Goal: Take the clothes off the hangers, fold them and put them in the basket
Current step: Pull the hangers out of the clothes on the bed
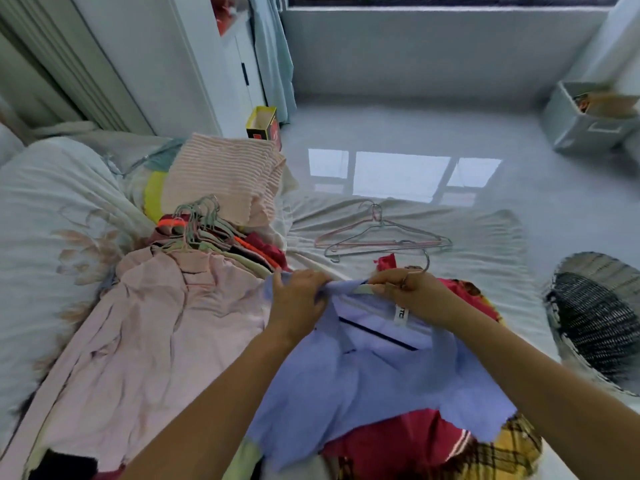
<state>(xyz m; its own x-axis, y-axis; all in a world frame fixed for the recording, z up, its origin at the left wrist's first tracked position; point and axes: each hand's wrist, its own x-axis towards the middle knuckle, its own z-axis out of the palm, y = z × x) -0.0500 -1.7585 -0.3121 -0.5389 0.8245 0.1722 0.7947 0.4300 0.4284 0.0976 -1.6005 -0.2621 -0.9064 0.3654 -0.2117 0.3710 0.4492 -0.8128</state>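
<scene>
Blue shirt [381,375], pale periwinkle w/ a dark stripe inside the collar and a white neck label, lies crumpled at the bed's [485,271] near edge, over red and plaid clothes [398,441]. Bare sheet runs beyond it to two empty hangers [381,237]. A pink garment [156,341] crowds the L side; a woven basket [595,327] sits by the R edge. Person's left hand [298,299] bunches the collar; right hand [415,296], just beside it, pinches the shirt's hanger [424,261] at the neck, hook up.
</scene>
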